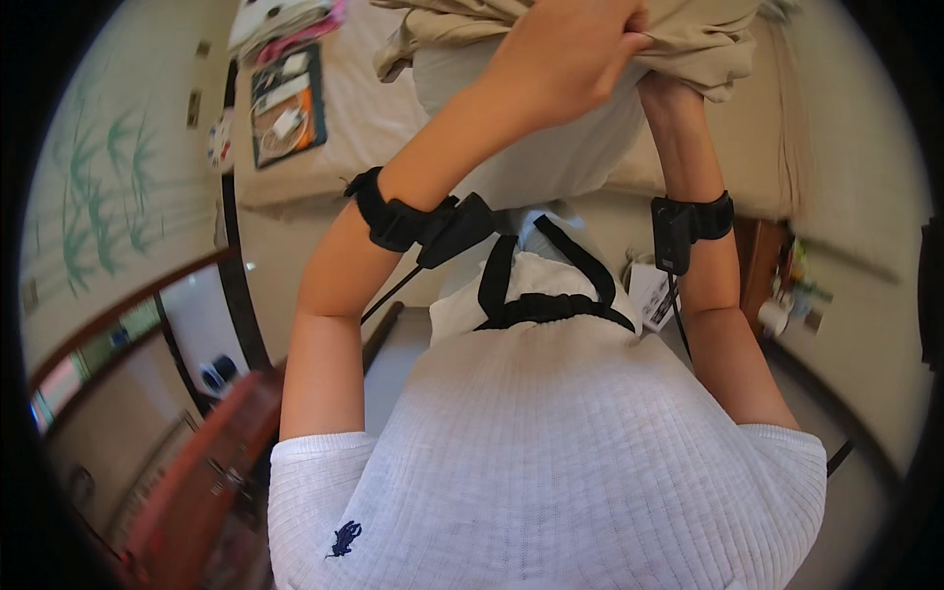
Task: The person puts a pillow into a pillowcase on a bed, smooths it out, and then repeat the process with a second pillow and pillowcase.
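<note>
A bunched khaki garment [703,49] is held up in front of me at the top of the view. Pale grey-white cloth [551,162] hangs below its folds; whether the two are one piece I cannot tell. My left hand [575,64] reaches across to the right, thumb and fingers closed on the khaki fabric. From below, my right hand [669,96] goes up under the folds, and its fingers are hidden there. Black straps with small dark boxes sit around both forearms.
Behind the garment lies a bed with a beige cover [383,118]. On its left are a dark tray [317,98] with white cables and chargers, and a pile of folded clothes [280,25]. A reddish wooden door [187,492] stands at lower left. White printed paper [651,295] shows beyond my waist.
</note>
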Tool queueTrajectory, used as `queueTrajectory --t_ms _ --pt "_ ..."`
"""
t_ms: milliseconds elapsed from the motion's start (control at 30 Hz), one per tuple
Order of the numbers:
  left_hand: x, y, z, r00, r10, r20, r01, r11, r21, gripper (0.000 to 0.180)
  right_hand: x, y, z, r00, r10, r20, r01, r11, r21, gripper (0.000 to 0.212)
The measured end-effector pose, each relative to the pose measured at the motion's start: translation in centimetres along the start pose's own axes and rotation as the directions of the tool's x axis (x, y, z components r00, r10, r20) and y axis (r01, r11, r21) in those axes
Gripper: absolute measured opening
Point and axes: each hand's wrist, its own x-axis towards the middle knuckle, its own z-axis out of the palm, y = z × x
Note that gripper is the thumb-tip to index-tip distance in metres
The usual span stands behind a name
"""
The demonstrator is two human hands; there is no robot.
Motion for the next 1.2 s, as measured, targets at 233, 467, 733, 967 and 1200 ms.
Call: queueTrajectory --t_ms 233,467,733,967,1200 --pt "-0.7 -3.7 12.0 0.902 -0.02 0.432 -0.064 0.982 0.18 0.024 -3.0 -5.6 -10.7 0.963 -0.036 -0.268 0.115 0.953 0.282 0.041" --pt "6.1 -4.6 26.8 0.866 0.074 0.494 -0.127 0.989 0.074 0.05 -2.5 -12.0 -19.6 0.861 0.007 -0.508 0.295 0.808 0.511 0.041" --pt "13.5 -2.9 35.3 0.719 0.271 0.641 -0.263 0.959 -0.111 0.031 -6.7 -21.1 -23.6 0.617 0.029 -0.787 0.576 0.664 0.477 0.041" --pt "5.0 -1.6 36.9 0.07 0.178 0.982 0.09 0.979 -0.184 0.042 -17.4 -19.8 -27.9 0.219 -0.052 -0.974 0.762 0.633 0.137 0.04" --pt "11.9 -1.8 43.5 -0.517 0.372 0.771 0.404 0.9 -0.163 0.027 -17.0 -19.2 -27.9 0.018 -0.092 -0.996 0.775 0.631 -0.044 0.043"
